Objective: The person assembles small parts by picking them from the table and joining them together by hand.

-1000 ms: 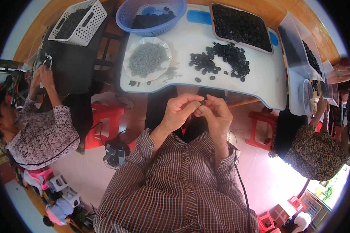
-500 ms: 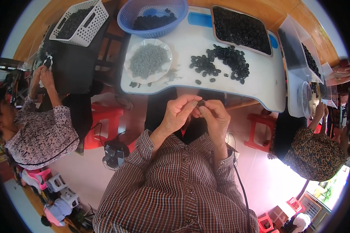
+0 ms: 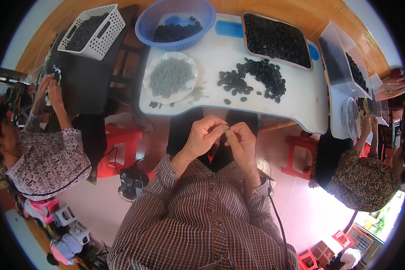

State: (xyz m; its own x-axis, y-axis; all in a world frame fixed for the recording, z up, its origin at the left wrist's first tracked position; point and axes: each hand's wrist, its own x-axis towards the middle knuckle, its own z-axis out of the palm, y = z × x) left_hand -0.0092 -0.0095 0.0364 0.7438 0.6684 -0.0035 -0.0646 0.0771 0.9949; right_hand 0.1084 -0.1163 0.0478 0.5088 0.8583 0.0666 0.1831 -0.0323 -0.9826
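My left hand [image 3: 204, 138] and my right hand [image 3: 242, 143] meet just off the white table's [image 3: 256, 102] near edge. Their thumbs and forefingers are closed on a small dark oval piece [image 3: 228, 128], mostly hidden by the fingertips. Beyond them, several black oval pieces [image 3: 269, 76] lie loose in a curved heap on the tabletop. A white scalloped plate [image 3: 190, 88] at left holds a pile of small grey bits [image 3: 168, 77]. A few black pieces [image 3: 154, 104] sit by its near rim.
At the back stand a blue basket [image 3: 175, 43] and a shallow tray [image 3: 308, 67] full of black pieces. A white basket [image 3: 104, 42] sits on a dark table at left. Co-workers work at both sides, near red stools [image 3: 298, 155]. A black cable [image 3: 279, 213] runs along my right arm.
Both hands have come slightly down and left, and the dark piece now shows less between my fingertips. The table view has shifted slightly downward.
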